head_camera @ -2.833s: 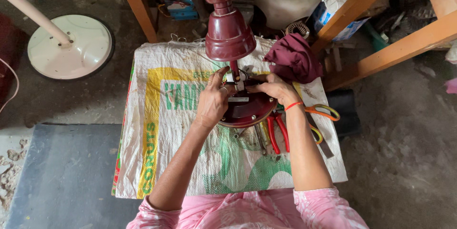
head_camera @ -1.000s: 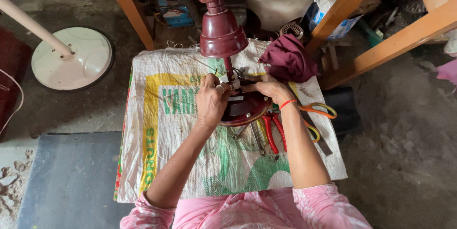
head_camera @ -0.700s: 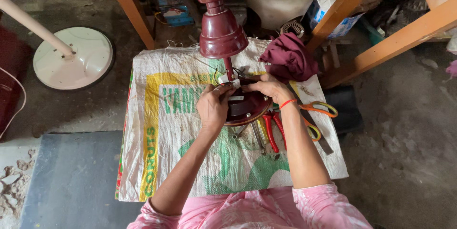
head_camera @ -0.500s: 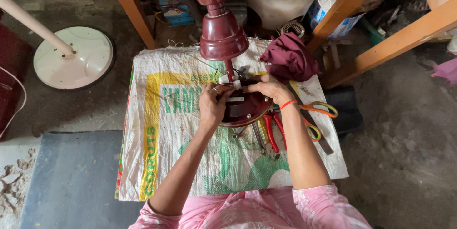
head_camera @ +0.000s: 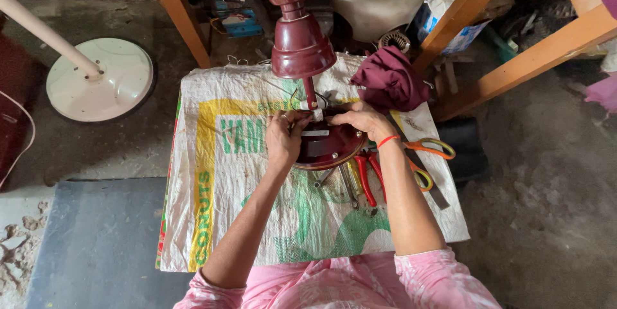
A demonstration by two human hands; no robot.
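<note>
Bare concrete floor [head_camera: 546, 174] all round, grey mat [head_camera: 96, 238] at the near left, white round stand base [head_camera: 99, 81] at the far left, orange wooden frame legs [head_camera: 463, 17] behind. Woven printed sack [head_camera: 212, 206] spread over the low table. Maroon fan motor housing [head_camera: 328, 145] at the middle of the far half, its stem and cup [head_camera: 301, 42] rising over the far edge. Left hand [head_camera: 285, 139] clasping the housing's left rim; right hand [head_camera: 364, 119] gripping its top right, fingertips at the white connector [head_camera: 316, 115]. Maroon cloth [head_camera: 389, 81] at the far right corner. Red-handled pliers [head_camera: 363, 177] and orange scissors [head_camera: 427, 151] just right of the housing.

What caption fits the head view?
Both hands, left hand and right hand, grip a maroon fan motor housing on a sack-covered table.
</note>
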